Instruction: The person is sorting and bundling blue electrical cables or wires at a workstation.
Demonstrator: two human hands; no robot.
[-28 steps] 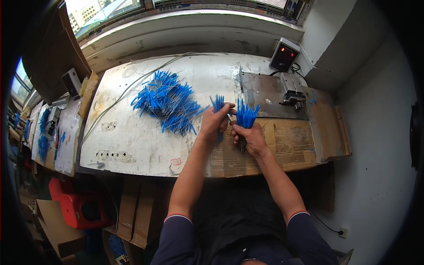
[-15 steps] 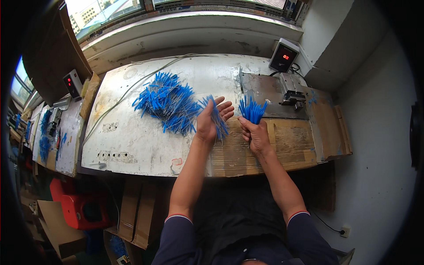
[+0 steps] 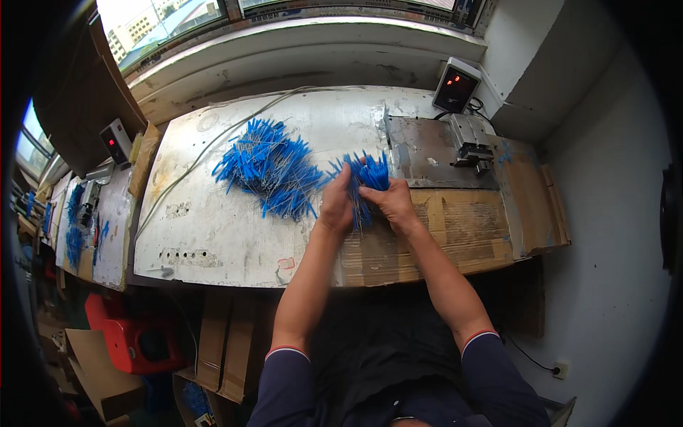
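My right hand [image 3: 395, 206] wraps round these blue-tipped wires [image 3: 377, 171], my left hand [image 3: 337, 202] alongside, its grip too hidden to tell—likely light, springy stuff, best squeezed mid-bunch.

blue sticks [image 3: 265, 158]: plastic | plate [image 3: 423, 146]: dull metal | stool [image 3: 122, 343]: glossy plastic | cardboard sheet [image 3: 466, 220]: rough
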